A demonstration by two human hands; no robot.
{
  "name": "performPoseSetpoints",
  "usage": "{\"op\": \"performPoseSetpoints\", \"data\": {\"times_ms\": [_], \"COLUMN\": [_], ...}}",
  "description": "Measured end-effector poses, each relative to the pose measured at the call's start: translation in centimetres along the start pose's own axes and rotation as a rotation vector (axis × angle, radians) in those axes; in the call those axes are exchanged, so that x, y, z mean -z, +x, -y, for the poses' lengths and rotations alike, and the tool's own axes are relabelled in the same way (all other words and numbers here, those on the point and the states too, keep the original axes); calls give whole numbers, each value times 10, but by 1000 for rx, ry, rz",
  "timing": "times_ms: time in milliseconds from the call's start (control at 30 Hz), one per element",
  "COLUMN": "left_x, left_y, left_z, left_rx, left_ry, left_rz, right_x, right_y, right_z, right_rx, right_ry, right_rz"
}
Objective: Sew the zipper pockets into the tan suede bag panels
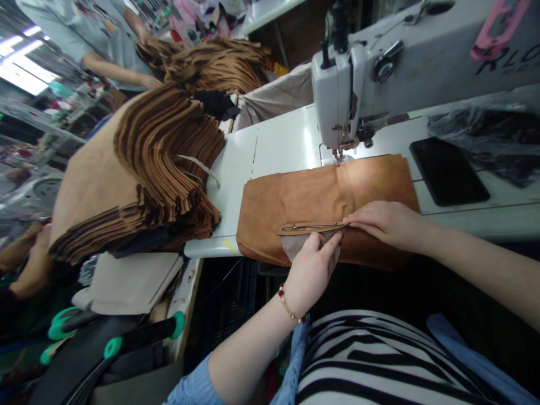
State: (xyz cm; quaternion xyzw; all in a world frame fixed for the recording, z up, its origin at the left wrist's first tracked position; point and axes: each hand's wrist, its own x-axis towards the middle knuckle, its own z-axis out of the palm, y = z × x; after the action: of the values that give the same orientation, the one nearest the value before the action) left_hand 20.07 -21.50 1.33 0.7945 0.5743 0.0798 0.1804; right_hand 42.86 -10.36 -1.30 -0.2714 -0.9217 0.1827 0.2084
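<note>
A brown leather-like panel (270, 202) lies across the front of the sewing table, its far edge by the needle of the sewing machine (337, 107). A zipper (312, 227) in a narrow brown strip runs along it, with pale grey lining (293, 244) showing below. My left hand (314, 267) has its fingers closed at the lining, just under the right part of the zipper. My right hand (386, 224) pinches the zipper strip's right end, thumb and fingers together. The fingertips of both hands nearly meet there.
Left of the panel stands a tall stack of folded brown pieces (164, 157), with more brown pieces (219, 62) behind it. A black phone (449, 171) and a plastic bag (493, 138) lie to the right. Another person (105, 45) handles material at the upper left.
</note>
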Motion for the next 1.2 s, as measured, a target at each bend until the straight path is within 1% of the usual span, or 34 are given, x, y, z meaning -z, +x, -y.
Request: {"op": "performPoseSetpoints", "data": {"times_ms": [100,167,233,267,333,400,467,567,667,767,867,1000,1100,1200], "left_x": [-2,-4,-5,-7,-9,-11,-14,-17,-20,-21,-20,-18,-18,-18], "left_y": [-2,-3,-1,0,3,6,7,7,6,6,7,7,6,6], "left_z": [0,-2,-2,-1,2,7,12,16,16,14,12,11,13,15], "left_rx": [5,9,-40,-84,-167,-206,-207,-201,-190,-163,-125,-138,-159,-166], "left_ry": [67,158,219,215,147,66,25,13,15,4,-22,13,24,28], "left_rz": [-39,-119,-212,-238,-240,-213,-212,-234,-256,-266,-267,-196,-184,-180], "right_x": [0,-1,-1,-1,-1,0,0,-1,-5,-9,-15,-26,-35,-44], "right_y": [0,-1,-1,-1,-1,-2,-2,-3,-3,0,-1,-13,-29,-43], "right_z": [0,-1,-3,-4,-6,-7,-8,-9,-8,-3,8,31,51,66], "right_rx": [8,17,36,50,79,102,127,166,181,182,114,-76,-189,-229], "right_ry": [-3,-12,-24,-29,-31,-31,-43,-105,-155,-167,-208,-196,-183,-210], "right_rz": [-4,-2,2,5,15,33,45,14,-25,-30,-95,-224,-273,-287]}}
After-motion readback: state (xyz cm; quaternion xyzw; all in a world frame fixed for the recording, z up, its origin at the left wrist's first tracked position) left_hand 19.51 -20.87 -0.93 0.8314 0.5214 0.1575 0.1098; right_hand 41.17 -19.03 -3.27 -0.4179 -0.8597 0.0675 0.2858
